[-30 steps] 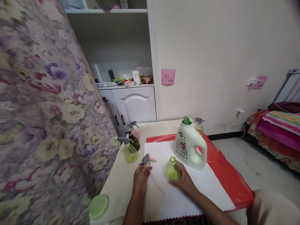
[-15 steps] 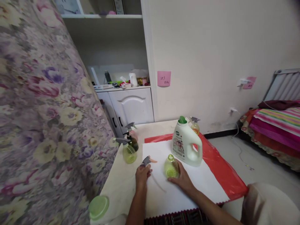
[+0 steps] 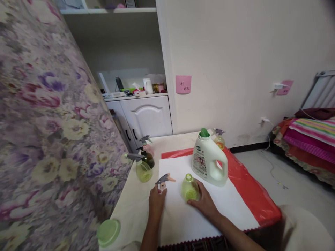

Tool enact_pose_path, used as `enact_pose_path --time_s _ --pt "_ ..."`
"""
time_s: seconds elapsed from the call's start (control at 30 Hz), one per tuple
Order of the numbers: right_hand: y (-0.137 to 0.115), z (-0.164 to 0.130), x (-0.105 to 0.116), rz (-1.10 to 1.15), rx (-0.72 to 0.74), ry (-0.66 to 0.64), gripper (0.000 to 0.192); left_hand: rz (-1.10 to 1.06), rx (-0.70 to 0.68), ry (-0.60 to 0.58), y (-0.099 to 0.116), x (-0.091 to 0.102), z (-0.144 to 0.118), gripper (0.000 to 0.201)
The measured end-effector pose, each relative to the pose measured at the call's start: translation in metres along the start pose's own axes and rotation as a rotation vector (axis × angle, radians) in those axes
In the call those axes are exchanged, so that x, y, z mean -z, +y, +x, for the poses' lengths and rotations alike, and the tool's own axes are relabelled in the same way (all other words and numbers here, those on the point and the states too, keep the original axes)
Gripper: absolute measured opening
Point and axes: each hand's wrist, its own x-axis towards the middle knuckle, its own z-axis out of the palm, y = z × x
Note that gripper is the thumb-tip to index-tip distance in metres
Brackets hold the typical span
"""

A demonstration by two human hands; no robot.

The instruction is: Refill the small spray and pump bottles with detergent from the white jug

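Note:
My left hand pinches a grey trigger spray head with a peach-coloured nozzle end, held over the white sheet. Its dip tube cannot be made out. To the right, my right hand is wrapped around the side of a translucent yellow-green bottle, which stands upright with its neck uncovered. Behind it stands a large pale green jug with a handle, a printed label and a green piece in its mouth.
At the table's left stand a yellow-green spray bottle, a dark pump bottle and a pinkish spray bottle. Another spray bottle is behind the jug. A green lid lies front left; red plastic covers the right side.
My left hand has turned the spray head, and its tube, visible before, no longer shows. My right hand keeps hold of the bottle. The view has shifted slightly.

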Motion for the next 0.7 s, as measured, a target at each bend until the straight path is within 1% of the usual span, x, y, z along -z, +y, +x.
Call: enact_pose_path --time_s 0.1,0.17,0.23,0.3,0.37,0.43,0.5,0.57,0.63,0.7 --pt "0.000 0.001 0.000 -0.010 -0.005 0.009 0.086 0.053 -0.037 0.014 -0.001 0.003 -0.004 0.041" --pt "-0.001 0.001 0.000 -0.007 -0.005 0.004 0.092 0.071 -0.061 0.012 -0.001 0.004 -0.006 0.044" --pt "-0.003 -0.002 0.003 0.021 -0.003 -0.006 0.098 0.083 -0.085 0.023 -0.001 0.008 -0.008 0.046" --pt "-0.008 -0.009 0.008 0.053 -0.002 -0.009 0.100 0.091 -0.105 0.040 0.000 0.011 -0.010 0.045" --pt "-0.015 -0.018 0.017 0.057 0.000 0.010 0.094 0.062 -0.153 0.072 0.004 0.014 -0.012 0.043" --pt "-0.024 -0.027 0.031 0.035 0.008 0.050 0.082 -0.013 -0.212 0.095 0.009 0.015 -0.016 0.042" --pt "-0.033 -0.034 0.049 0.020 0.015 0.124 0.067 -0.102 -0.274 0.092 0.017 0.014 -0.022 0.043" --pt "-0.041 -0.035 0.070 0.017 0.008 0.244 0.054 -0.169 -0.328 0.062 0.027 0.012 -0.028 0.044" --pt "-0.046 -0.030 0.094 0.041 0.000 0.383 0.048 -0.223 -0.389 0.028 0.038 0.009 -0.036 0.043" --pt "-0.049 -0.020 0.116 0.068 -0.003 0.511 0.046 -0.262 -0.436 -0.014 0.048 0.005 -0.043 0.041"
